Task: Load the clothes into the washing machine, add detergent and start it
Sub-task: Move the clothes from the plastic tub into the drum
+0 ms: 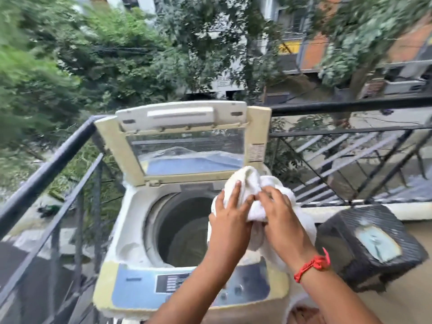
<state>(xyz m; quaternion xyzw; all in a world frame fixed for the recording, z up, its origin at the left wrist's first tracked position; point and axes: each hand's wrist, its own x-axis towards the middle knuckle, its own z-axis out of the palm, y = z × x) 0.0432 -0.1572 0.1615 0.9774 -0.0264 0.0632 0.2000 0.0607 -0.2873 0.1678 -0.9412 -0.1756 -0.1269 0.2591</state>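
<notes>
While you are standing at the top-loading washing machine [131, 230] on the balcony, you are holding a white towel [251, 181] above the right side of its open drum [184, 232]. Your left hand [230, 216] is lying against the near side of the towel with its fingers fairly straight and close together, pressing the cloth. Your right hand [278, 213], with a red thread bracelet [313, 265] around its wrist, is curling its fingers into the bunched towel and gripping it. Part of the towel is hanging down past your right wrist, over the machine's right edge. The lid [184, 139] is standing raised at the back, and the control panel [177, 282] is sitting at the near edge below your arms. A black wicker basket [367, 246] is sitting just beside the machine on the right, and a dark metal railing [46, 160] is running behind and to the left.
</notes>
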